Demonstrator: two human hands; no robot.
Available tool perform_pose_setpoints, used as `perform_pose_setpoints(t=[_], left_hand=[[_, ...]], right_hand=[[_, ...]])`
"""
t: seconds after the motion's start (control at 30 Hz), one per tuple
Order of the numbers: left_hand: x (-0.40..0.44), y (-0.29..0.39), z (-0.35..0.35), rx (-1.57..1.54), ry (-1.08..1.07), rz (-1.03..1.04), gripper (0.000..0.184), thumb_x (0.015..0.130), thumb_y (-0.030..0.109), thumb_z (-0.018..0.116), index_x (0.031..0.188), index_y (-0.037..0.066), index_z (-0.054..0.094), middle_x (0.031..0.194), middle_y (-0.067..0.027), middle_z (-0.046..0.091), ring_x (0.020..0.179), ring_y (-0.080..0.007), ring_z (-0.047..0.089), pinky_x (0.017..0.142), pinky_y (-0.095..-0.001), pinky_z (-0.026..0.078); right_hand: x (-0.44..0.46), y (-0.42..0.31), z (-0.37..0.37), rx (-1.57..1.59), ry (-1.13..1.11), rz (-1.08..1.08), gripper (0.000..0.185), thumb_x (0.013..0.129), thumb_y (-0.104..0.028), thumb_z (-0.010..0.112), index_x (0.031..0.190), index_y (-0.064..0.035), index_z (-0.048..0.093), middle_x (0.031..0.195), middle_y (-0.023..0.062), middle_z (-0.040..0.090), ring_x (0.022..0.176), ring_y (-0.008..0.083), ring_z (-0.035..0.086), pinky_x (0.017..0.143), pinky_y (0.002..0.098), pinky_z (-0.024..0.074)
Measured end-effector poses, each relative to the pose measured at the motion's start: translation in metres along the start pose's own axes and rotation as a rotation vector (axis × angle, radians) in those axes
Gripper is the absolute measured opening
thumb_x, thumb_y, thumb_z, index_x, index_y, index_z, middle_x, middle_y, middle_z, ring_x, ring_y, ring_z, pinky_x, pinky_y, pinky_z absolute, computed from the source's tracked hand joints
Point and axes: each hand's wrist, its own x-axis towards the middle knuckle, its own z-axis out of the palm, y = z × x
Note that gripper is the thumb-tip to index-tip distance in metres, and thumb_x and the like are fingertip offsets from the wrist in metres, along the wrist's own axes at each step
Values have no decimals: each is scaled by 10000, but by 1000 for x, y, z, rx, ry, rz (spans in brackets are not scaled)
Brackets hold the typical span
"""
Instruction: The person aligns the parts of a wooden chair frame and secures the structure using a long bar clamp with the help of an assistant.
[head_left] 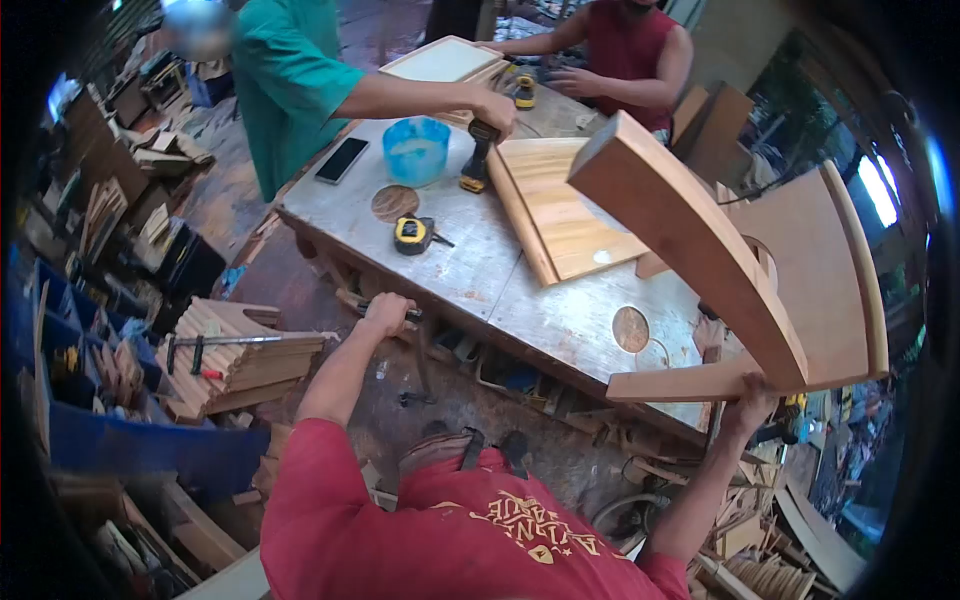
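Observation:
My left hand [388, 313] is closed round the dark handle of a clamp [421, 362], whose bar hangs down in front of the workbench edge. On the right, my right hand [750, 405] grips the lower corner of a large wooden chair-like frame [700, 235] with a curved leg and a broad curved panel. The frame is tilted and stands over the right end of the metal-topped bench [465, 275]. A yellow tape measure [412, 235] lies on the bench beyond my left hand.
A person in green [290, 90] holds a drill [478, 160] on the bench beside a blue bowl [416, 150], a phone [342, 160] and a wooden panel [565, 200]. Another person in red [635, 60] stands behind. Stacked wood pieces [235, 350] lie left; scraps lie right.

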Motion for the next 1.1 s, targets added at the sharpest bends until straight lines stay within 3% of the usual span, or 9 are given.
perform_pose_setpoints(t=[0.17, 0.3, 0.43, 0.47, 0.57, 0.63, 0.8, 0.9, 1.1], left_hand=[[16, 26, 2, -150, 73, -123, 422, 781, 442, 743, 1070, 136, 702, 1009, -143, 710, 1002, -330, 661, 883, -452, 516], [3, 43, -5, -120, 42, -184, 459, 779, 505, 719, 1087, 165, 713, 991, -148, 717, 954, -333, 680, 850, -451, 529], [-12, 48, 9, -118, 129, -133, 425, 762, 525, 724, 1025, 190, 724, 927, -128, 725, 902, -328, 692, 794, -450, 542], [-22, 50, 14, -117, 126, -141, 416, 760, 521, 727, 1007, 186, 725, 921, -130, 724, 898, -330, 692, 792, -451, 541], [-27, 59, 18, -121, 160, -153, 392, 754, 508, 738, 955, 171, 725, 900, -136, 721, 880, -337, 692, 780, -454, 540], [-36, 61, 19, -130, 183, -178, 382, 750, 499, 747, 924, 160, 721, 883, -141, 719, 866, -342, 692, 765, -456, 541], [-58, 72, 11, -108, 206, -252, 393, 733, 499, 757, 904, 147, 718, 850, -150, 716, 829, -341, 696, 735, -454, 544], [-69, 75, 17, -111, 218, -289, 416, 728, 517, 751, 931, 154, 728, 864, -146, 720, 840, -331, 697, 751, -447, 545], [-79, 87, 25, -130, 255, -310, 423, 737, 525, 733, 982, 180, 740, 884, -130, 725, 872, -315, 698, 785, -431, 541]], right_hand=[[7, 10, -14, -66, -120, -113, 557, 739, -3, 673, 1266, -11, 492, 1108, 69, 575, 1043, 200, 590, 850, 359, 527], [2, 19, -7, -105, -47, -53, 570, 754, -3, 674, 1288, 6, 474, 1139, 82, 579, 1053, 196, 586, 874, 342, 515], [-3, 8, 22, -66, -54, -142, 598, 748, -28, 698, 1300, 13, 472, 1167, 99, 578, 1050, 197, 586, 878, 346, 511], [6, 17, 14, -67, -41, -84, 580, 745, -41, 707, 1283, 15, 496, 1153, 97, 593, 1025, 201, 601, 871, 348, 518], [24, 28, 21, -92, -24, -263, 543, 741, -36, 702, 1252, 13, 523, 1117, 87, 607, 1003, 197, 608, 869, 350, 520], [36, 35, 27, -128, 57, -188, 451, 735, -1, 645, 1179, 1, 565, 1095, 72, 621, 941, 165, 608, 784, 306, 506], [59, 34, 23, -269, 54, -223, 240, 730, 0, 625, 969, -5, 645, 829, 34, 650, 755, 127, 615, 678, 285, 494], [64, 39, 13, -252, 12, -184, 216, 730, -12, 630, 945, 0, 645, 768, 31, 643, 708, 131, 613, 650, 287, 487], [64, 42, 13, -203, -23, -133, 238, 740, -23, 632, 976, -4, 609, 833, 35, 623, 743, 142, 603, 679, 297, 484]])
